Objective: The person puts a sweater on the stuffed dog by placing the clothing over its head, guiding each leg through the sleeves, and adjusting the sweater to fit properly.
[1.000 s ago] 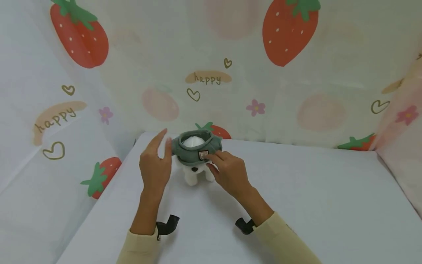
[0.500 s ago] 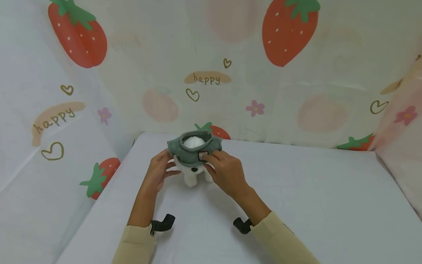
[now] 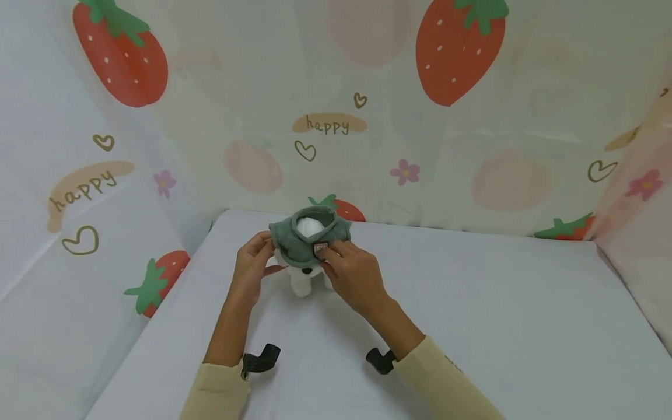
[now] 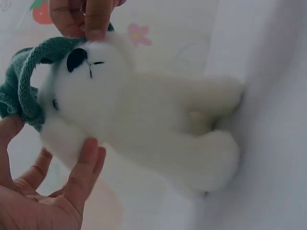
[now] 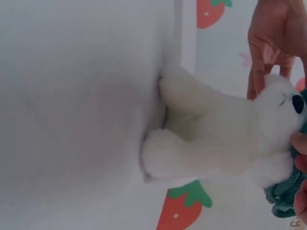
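A white plush dog (image 4: 144, 110) stands upright on the table, with a grey-green doll sweater (image 3: 296, 245) over the top of its head. White fur shows through the sweater's wide neck opening. My left hand (image 3: 251, 265) holds the sweater's edge at the left side, while its lower fingers (image 4: 86, 153) touch the dog's ear. At the sweater's front, beside a small label patch (image 3: 321, 249), my right hand (image 3: 357, 277) pinches the hem just above the black nose (image 5: 298, 103). The sweater covers part of the dog's face.
The white table (image 3: 472, 315) extends widely to the right and in front. Behind it hangs a strawberry-print cloth (image 3: 446, 134), with further cloth walls at both sides. Black wrist mounts (image 3: 262, 359) project from both sleeves.
My left hand has come down from beside the sweater, where its fingers were spread, to its left edge and the dog's ear. The sweater has tilted slightly. My right hand keeps its grip.
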Tool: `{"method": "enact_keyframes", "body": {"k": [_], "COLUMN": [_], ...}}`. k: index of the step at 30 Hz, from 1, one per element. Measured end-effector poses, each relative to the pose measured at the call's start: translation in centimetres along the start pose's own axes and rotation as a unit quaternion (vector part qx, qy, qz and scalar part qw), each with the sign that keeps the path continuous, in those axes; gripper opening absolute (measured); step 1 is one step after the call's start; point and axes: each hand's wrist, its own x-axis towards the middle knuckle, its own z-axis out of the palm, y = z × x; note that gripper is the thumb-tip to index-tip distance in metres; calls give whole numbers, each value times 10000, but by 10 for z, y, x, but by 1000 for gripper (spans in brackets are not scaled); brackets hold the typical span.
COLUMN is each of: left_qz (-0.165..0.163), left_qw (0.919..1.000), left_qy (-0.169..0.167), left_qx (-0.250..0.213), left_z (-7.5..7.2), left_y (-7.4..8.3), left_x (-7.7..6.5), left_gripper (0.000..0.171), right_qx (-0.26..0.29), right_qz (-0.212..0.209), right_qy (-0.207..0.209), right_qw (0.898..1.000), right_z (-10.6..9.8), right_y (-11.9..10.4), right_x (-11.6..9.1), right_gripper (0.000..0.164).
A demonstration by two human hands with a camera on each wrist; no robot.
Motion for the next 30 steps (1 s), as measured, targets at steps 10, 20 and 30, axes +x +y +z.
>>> {"method": "enact_keyframes", "body": {"k": [10, 20, 30], "left_qz": [-25, -320, -1538], "left_qw": [9984, 9983, 9474], "left_qy": [187, 463, 329], "left_qx": [527, -119, -2786], "left_z": [3, 6, 4], "left_y": [14, 10, -13], "left_x": [-6, -6, -5], "left_gripper": [18, 21, 28], "right_qx": [40, 60, 175], "right_qz": [79, 238, 364], "right_qy": [-27, -204, -547], "right_qw": [10000, 9995, 9977], "right_z": [-1, -2, -7], "right_y": [-2, -1, -2], "right_x": [1, -2, -14], "right_gripper": [19, 19, 12]}}
